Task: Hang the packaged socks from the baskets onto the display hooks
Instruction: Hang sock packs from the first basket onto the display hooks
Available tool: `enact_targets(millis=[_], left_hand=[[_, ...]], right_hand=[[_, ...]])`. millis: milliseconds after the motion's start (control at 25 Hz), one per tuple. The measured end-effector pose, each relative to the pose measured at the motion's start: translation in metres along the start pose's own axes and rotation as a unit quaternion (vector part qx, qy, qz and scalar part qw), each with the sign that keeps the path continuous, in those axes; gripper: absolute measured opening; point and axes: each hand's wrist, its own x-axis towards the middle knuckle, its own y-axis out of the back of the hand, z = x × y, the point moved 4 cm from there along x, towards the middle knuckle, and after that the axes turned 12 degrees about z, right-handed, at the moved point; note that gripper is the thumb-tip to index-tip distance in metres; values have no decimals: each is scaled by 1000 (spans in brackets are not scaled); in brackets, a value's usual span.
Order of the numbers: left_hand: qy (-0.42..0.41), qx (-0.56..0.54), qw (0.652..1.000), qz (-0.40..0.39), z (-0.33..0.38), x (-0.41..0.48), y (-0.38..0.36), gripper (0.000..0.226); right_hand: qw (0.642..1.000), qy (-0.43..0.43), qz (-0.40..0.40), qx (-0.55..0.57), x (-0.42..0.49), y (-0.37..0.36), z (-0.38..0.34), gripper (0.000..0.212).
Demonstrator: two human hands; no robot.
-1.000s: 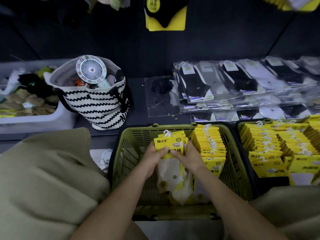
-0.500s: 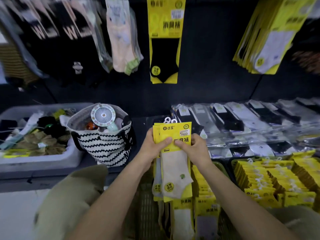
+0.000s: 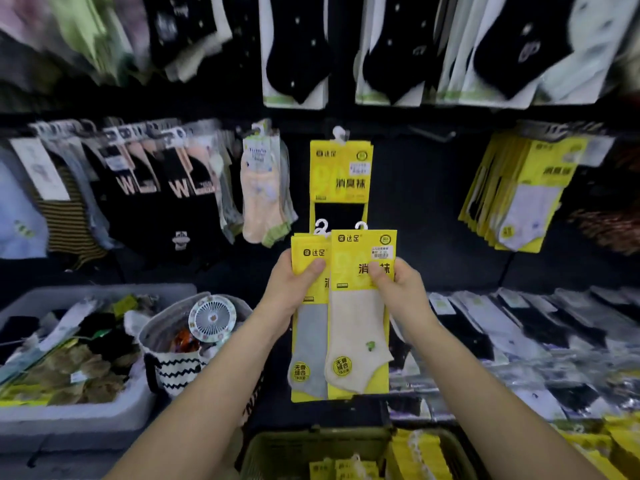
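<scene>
The left hand [image 3: 291, 289] grips a grey pack [image 3: 308, 344] with its thumb across the yellow header, and the right hand [image 3: 403, 289] pinches a cream pack [image 3: 360, 327] that overlaps the grey one's right edge. Both packs are upright, each with a white plastic hanger at the top. Their tops sit just below a hung pack [image 3: 341, 171] on the dark wall (its lower part is hidden behind them). A yellow stack [image 3: 519, 192] hangs to the right. Below the arms is a green basket [image 3: 311, 445] with more yellow packs. At left a striped bag [image 3: 176, 372] holds a small fan [image 3: 212, 318], beside a white bin [image 3: 69, 417].
</scene>
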Motion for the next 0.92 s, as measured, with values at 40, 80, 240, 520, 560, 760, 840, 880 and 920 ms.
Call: enact_targets(millis=[40, 80, 240, 520, 560, 760, 840, 880, 920], left_hand=[[-16, -5, 1000, 7, 12, 7, 0, 33], [-31, -9, 999, 12, 23, 13, 0, 27], [-91, -31, 995, 16, 61, 34, 10, 16], [-106, -30, 992, 54, 88, 48, 47, 33], [-104, -29, 993, 54, 90, 49, 50, 35], [-114, -22, 992, 48, 97, 48, 57, 37], [-126, -16, 991, 49, 101, 46, 55, 35], [-132, -11, 990, 48, 103, 45, 53, 35], [-135, -6, 990, 47, 105, 44, 50, 34]], right_hand=[[1000, 1, 8, 12, 9, -1, -9, 13], [1000, 7, 13, 19, 16, -1, -16, 13], [996, 74, 36, 39, 47, -8, -59, 14], [993, 95, 61, 26, 78, -30, -92, 11], [993, 94, 61, 27, 79, -34, -92, 11], [992, 112, 53, -10, 84, -48, -91, 16], [993, 105, 46, -33, 86, -50, -89, 16], [993, 97, 40, -52, 86, -50, -88, 17], [993, 87, 36, -71, 87, -50, -85, 18]])
